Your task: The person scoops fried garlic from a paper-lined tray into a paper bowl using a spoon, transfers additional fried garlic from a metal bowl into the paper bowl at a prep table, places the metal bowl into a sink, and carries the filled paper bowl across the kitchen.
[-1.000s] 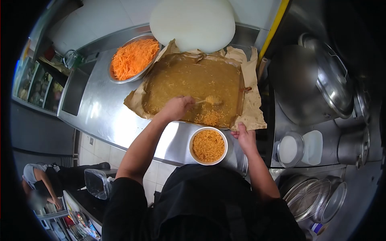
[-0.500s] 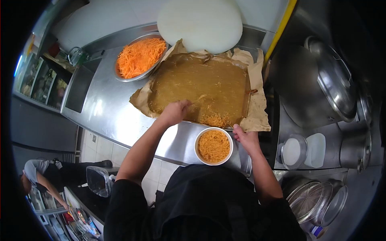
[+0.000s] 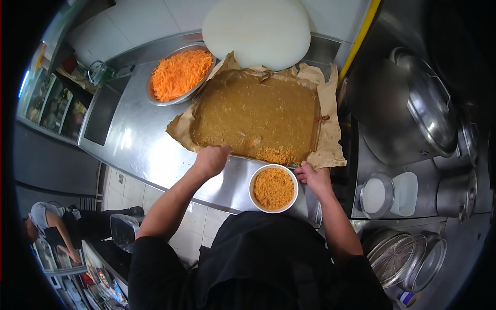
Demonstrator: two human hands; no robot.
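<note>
A paper-lined tray (image 3: 330,132) holds a broad brown, glossy layer (image 3: 253,108), with loose orange-brown crumbs (image 3: 276,154) heaped along its near edge. My left hand (image 3: 212,161) is closed at the tray's near left edge. A pale blur shows on the layer beyond its fingers, and what they grip is too small to tell. At the near right corner, the fingers of my right hand (image 3: 315,179) are pinched together by the tray edge; whatever is between them is unclear. Between my hands, close to my body, stands a white tub (image 3: 252,192) of the same crumbs.
A metal bowl (image 3: 155,98) of shredded carrot stands left of the tray. Behind leans a white round board (image 3: 257,33). Large pots and a lid (image 3: 431,106) crowd the right, above strainers (image 3: 408,261). Another person (image 3: 51,219) works at lower left.
My left hand has moved toward me and left, from over the brown layer to its near edge. My right hand has hardly shifted. The other person's arm has changed position.
</note>
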